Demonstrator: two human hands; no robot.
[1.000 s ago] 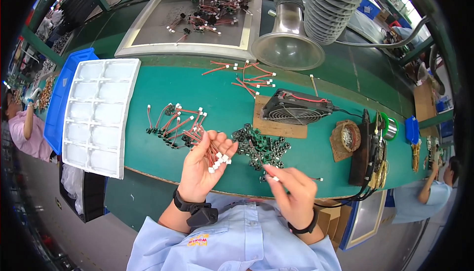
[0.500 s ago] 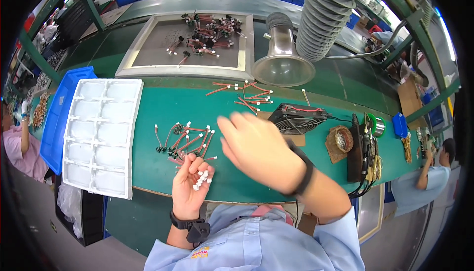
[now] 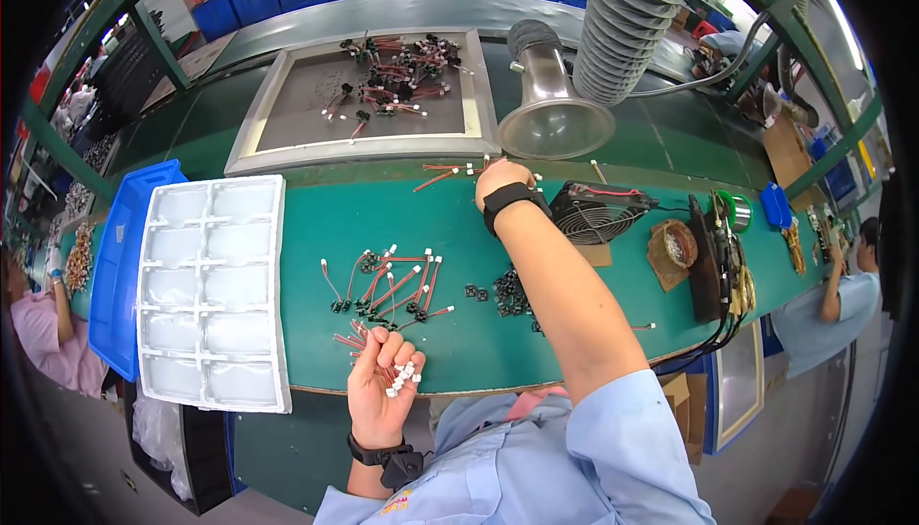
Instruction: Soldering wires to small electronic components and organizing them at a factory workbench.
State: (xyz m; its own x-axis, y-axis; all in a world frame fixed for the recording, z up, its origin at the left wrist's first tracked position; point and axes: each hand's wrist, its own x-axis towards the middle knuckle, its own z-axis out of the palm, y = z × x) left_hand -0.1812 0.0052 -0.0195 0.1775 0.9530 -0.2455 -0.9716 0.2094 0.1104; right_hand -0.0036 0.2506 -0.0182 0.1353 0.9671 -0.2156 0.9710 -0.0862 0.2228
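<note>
My left hand (image 3: 376, 408) is closed round a bundle of short red wire leads (image 3: 400, 379), whose white connectors stick out between its fingers. Just beyond it lie several red leads with small black parts on their ends (image 3: 388, 288), spread on the green mat. My right hand (image 3: 502, 178) reaches far forward to loose red leads with white connectors (image 3: 440, 177) at the mat's back edge. Its fingers are hidden behind the back of the hand and the wristband. Under the right forearm sits a heap of small black square parts (image 3: 510, 293), partly covered.
A white compartment tray (image 3: 212, 295) and blue bin (image 3: 115, 276) stand left. Behind, a framed screen (image 3: 287, 104) bears finished-looking wire pieces. A metal extraction hood (image 3: 555, 128), black fan (image 3: 598, 211), soldering gear (image 3: 710, 267) and solder spool (image 3: 737, 211) are right. Co-workers sit at both sides.
My right hand has moved forward from above the mat's middle to the loose leads, uncovering part of the black heap. My left hand stays closed on its bundle. The view has shifted slightly.
</note>
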